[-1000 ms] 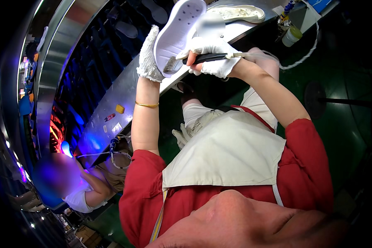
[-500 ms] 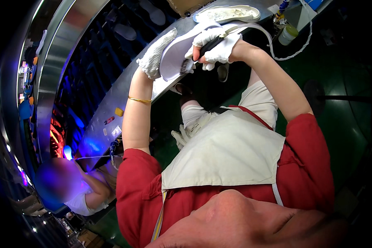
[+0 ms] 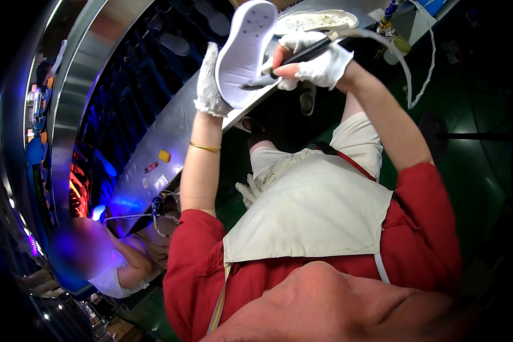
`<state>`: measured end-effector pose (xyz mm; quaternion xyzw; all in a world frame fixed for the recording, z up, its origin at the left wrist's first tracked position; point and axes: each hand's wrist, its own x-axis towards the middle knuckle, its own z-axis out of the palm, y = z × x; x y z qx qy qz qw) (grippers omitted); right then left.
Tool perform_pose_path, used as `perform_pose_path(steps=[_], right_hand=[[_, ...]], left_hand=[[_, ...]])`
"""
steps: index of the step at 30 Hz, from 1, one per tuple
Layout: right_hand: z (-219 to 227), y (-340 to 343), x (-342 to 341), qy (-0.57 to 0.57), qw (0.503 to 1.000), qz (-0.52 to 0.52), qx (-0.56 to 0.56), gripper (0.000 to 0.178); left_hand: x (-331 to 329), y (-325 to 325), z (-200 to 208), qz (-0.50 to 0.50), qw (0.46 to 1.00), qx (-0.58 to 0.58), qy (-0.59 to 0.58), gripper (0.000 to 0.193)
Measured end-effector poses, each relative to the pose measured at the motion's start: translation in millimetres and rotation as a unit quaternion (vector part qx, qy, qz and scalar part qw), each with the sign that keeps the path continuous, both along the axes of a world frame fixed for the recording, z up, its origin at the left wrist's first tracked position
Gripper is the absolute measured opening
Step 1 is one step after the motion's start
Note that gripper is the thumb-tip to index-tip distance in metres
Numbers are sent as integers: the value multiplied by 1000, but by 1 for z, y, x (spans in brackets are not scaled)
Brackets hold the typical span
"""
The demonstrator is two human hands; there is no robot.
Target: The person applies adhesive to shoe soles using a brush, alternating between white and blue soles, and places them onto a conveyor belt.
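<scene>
A pale white shoe sole [image 3: 244, 54] stands tilted up over the bench edge, its inner face with small holes toward me. My left hand [image 3: 210, 85], in a white knit glove, is closed on its left side; its fingers are partly hidden behind the sole. My right hand [image 3: 319, 64], in a white glove with bare fingertips, grips a black-handled brush [image 3: 303, 53] fed by a white tube [image 3: 403, 60]. The brush's grey bristles lie against the lower part of the sole's inner face. Another off-white sole [image 3: 318, 21] lies on the bench just beyond my right hand.
Left of me runs a metal bench [image 3: 154, 134] with a yellow block [image 3: 164, 155] and a small red item [image 3: 151, 167]. Beside it, a metal-hooded line [image 3: 81, 68] carries soles. A lidded jar [image 3: 398, 50] stands at right. A co-worker [image 3: 128, 265] sits at lower left.
The sole has been raised and turned so more of its inner face shows. My left hand has shifted slightly right with it. My right hand and the brush handle have moved a little right.
</scene>
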<state>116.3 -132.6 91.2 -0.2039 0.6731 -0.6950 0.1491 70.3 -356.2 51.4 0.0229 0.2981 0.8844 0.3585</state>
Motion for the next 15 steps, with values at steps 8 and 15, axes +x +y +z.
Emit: perform_pose_path(steps=[8,15], right_hand=[[-26,-44,30,122,991,-44,26,10],[-46,-40,10,219,950,-218,-32,9]], left_hand=[[17,12,-51,202,978,38,40,64],[32,27,-42,183,975,101,73,49]])
